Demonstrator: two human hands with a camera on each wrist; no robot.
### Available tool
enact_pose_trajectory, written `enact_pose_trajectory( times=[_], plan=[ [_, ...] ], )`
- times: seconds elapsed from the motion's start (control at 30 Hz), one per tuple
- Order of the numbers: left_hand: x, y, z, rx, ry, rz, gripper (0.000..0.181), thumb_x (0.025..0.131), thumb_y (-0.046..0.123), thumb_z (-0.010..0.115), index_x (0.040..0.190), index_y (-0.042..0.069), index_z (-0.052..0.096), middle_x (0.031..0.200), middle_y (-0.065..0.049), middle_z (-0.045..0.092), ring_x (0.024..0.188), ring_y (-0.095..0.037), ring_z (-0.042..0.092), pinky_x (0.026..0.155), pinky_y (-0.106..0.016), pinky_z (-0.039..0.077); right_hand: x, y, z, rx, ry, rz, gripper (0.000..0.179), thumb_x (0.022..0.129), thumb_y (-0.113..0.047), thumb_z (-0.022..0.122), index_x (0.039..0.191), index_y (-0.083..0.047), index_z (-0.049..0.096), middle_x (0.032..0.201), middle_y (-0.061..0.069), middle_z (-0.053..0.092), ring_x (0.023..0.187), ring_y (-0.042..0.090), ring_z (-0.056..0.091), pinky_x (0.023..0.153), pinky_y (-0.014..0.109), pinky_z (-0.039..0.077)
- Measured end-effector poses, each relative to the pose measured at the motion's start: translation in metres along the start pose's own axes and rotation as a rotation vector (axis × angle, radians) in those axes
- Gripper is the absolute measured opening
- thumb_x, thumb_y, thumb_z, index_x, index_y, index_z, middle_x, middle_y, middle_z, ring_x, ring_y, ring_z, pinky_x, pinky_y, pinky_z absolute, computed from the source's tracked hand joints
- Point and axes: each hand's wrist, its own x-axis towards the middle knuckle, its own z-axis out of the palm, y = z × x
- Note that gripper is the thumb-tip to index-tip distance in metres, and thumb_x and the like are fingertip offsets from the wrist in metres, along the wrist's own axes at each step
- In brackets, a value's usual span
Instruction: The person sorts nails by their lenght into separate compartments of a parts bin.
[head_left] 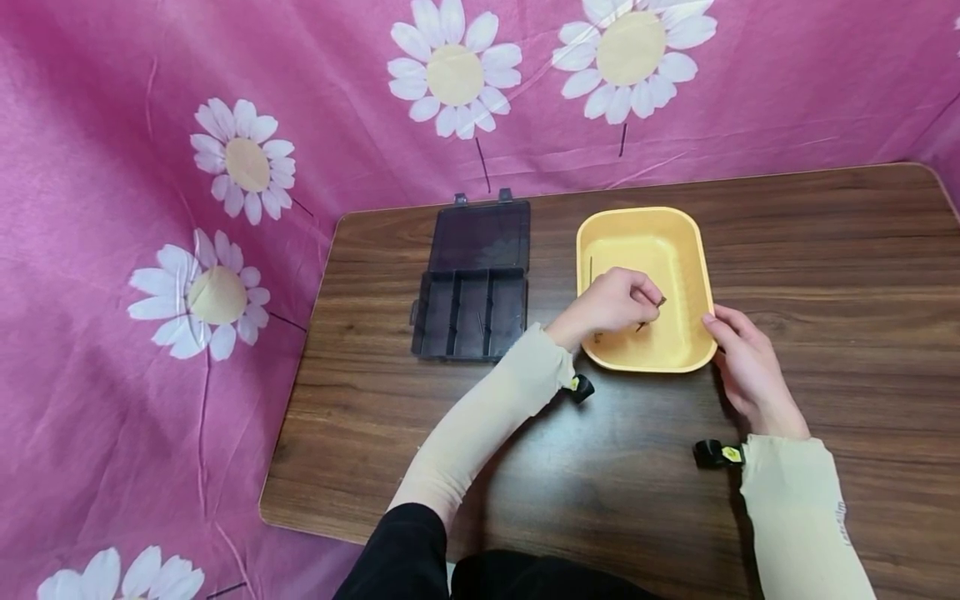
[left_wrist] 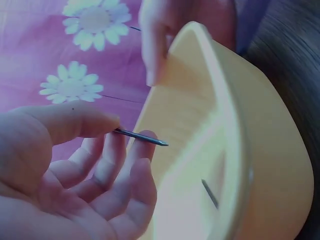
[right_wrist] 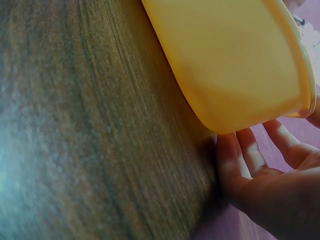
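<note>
A nail (left_wrist: 152,140) with a pointed tip is pinched between the thumb and fingers of my left hand (head_left: 617,302), above the yellow plastic bin (head_left: 678,360). My right hand (head_left: 752,367) grips the bin's right side, thumb on the rim and fingers against the outer wall. Inside the bin, the left wrist view shows another nail (left_wrist: 210,193) lying loose. A thin long piece (head_left: 591,270) leans near the bin's left wall, and small dark bits (head_left: 597,337) lie by the lower left corner, too small to identify. My left forearm and hand hide part of the bin.
Left of the bin, a dark organizer box (head_left: 453,315) stands with its lid (head_left: 480,237) folded back. A thin nail-like piece (head_left: 481,323) lies in its middle compartment. Both containers rest on the wooden table (head_left: 360,400), with a pink flowered cloth (head_left: 337,100) behind.
</note>
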Motion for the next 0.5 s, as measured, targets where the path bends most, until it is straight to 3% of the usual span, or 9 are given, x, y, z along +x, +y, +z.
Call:
enact_pose_trajectory(
  times=[0.2,0.5],
  plan=[
    [-0.011,0.000,-0.006,-0.251,-0.024,-0.048,0.014,0.079,0.002,0.063,0.093,0.002,0.062,0.072,-0.003,0.060,0.061,-0.014,0.058,0.055,-0.028,0.052,0.000,0.000,0.000,-0.006,-0.004,0.004,0.033,0.085,-0.024,0.060,0.116,-0.012,0.053,0.111,-0.004,0.046,0.093,0.002,0.052,0.072,0.014,0.045],
    [-0.023,-0.002,-0.011,-0.404,-0.077,-0.067,0.019,0.080,0.003,0.063,0.098,-0.002,0.059,0.079,-0.010,0.062,0.064,-0.015,0.063,0.060,-0.036,0.054,0.001,0.001,-0.001,0.016,-0.006,0.002,0.031,0.085,-0.022,0.060,0.114,-0.012,0.055,0.110,-0.003,0.048,0.091,0.002,0.053,0.071,0.014,0.045]
  ],
)
